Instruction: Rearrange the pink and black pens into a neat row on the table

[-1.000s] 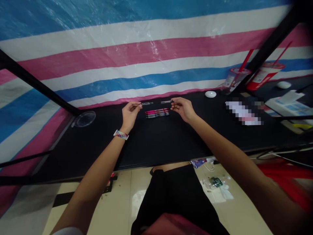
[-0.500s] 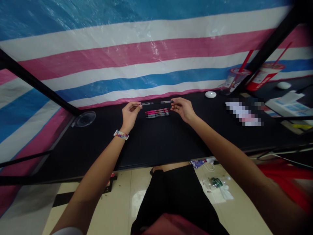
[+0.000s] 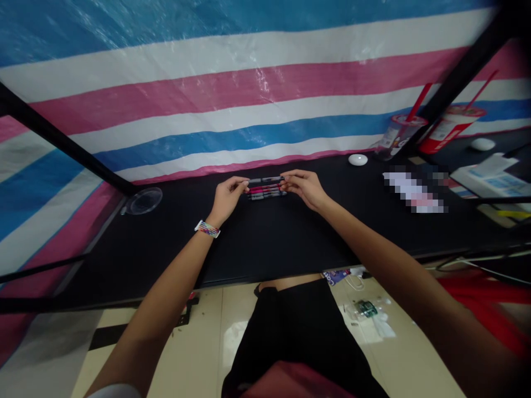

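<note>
1. Black desk (image 3: 265, 243): its near edge runs across before the lap, and a broad stretch of surface between the forearms gives room as far as the pens.
2. Row of pens (image 3: 266, 192), grey nearer and pink behind, lying side by side, lengthwise from left to right, just on the near side of the hands' work.
3. Left hand (image 3: 228, 197): thumb and fingers pinched narrow on the left, grey end of a grey-and-clear pen (image 3: 265, 180) held level above the row's far side.
4. Right hand (image 3: 304, 189): fingertips closed on the same pen's right end; whether its two parts are fully joined cannot be told.
5. Round clear plastic piece (image 3: 144, 201), lid or shallow dish, near the left edge.
6. Clear cup (image 3: 396, 137) with red straw, far right; beyond it, a red-and-white cup (image 3: 451, 128), also with straw. Contents indistinct.
</note>
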Action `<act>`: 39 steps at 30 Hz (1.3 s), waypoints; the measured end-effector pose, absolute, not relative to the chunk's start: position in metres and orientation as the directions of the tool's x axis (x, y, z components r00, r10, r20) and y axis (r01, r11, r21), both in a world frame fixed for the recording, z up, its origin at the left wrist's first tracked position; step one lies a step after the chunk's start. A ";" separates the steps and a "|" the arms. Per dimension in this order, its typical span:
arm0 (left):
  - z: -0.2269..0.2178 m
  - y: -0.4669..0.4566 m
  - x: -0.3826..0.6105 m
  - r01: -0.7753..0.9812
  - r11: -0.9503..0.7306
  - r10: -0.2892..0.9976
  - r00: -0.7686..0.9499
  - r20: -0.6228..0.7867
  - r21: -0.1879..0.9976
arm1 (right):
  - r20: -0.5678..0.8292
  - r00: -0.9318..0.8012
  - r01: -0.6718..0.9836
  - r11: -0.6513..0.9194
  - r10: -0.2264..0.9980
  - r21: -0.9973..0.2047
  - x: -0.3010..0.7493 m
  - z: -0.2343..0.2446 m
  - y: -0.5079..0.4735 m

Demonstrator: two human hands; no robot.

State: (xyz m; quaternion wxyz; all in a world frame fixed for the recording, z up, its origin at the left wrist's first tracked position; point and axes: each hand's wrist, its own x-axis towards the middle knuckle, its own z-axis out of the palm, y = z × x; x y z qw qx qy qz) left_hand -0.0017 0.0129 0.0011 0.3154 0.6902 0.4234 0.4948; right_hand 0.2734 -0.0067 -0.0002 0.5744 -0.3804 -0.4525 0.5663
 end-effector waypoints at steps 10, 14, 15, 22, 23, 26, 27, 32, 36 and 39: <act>0.001 0.012 -0.002 0.220 -0.515 0.854 0.213 0.474 0.829 | 0.070 -0.054 -0.328 0.049 0.996 -0.943 0.272 -0.003 -0.005; -0.001 0.012 -0.001 0.176 -0.472 0.869 0.259 0.422 0.864 | 0.070 -0.062 -0.336 0.046 0.996 -0.941 0.272 -0.004 -0.005; -0.001 0.013 -0.001 0.176 -0.485 0.862 0.260 0.434 0.857 | 0.069 -0.064 -0.333 0.044 0.996 -0.942 0.271 -0.004 -0.005; 0.000 0.012 0.000 0.214 -0.517 0.847 0.266 0.460 0.829 | 0.056 -0.069 -0.330 0.030 0.996 -0.944 0.271 -0.005 -0.005; 0.000 0.012 0.000 0.220 -0.524 0.843 0.273 0.464 0.823 | 0.057 -0.069 -0.332 0.031 0.996 -0.943 0.270 -0.005 -0.005; 0.001 0.011 0.001 0.238 -0.586 0.806 0.271 0.526 0.775 | 0.059 -0.065 -0.336 0.034 0.996 -0.941 0.270 -0.007 -0.005; 0.001 0.010 0.001 0.248 -0.591 0.804 0.264 0.533 0.768 | 0.062 -0.065 -0.336 0.037 0.996 -0.941 0.270 -0.007 -0.005; 0.007 0.005 0.002 0.323 -0.501 0.864 0.243 0.442 0.803 | 0.074 -0.070 -0.316 0.048 0.995 -0.947 0.270 -0.006 -0.005; 0.008 0.004 0.001 0.381 -0.565 0.825 0.228 0.518 0.732 | 0.059 -0.053 -0.291 0.042 0.997 -0.956 0.270 -0.004 -0.006; 0.006 0.006 0.001 0.355 -0.547 0.837 0.206 0.507 0.758 | 0.069 -0.055 -0.295 0.050 0.996 -0.954 0.269 -0.002 -0.007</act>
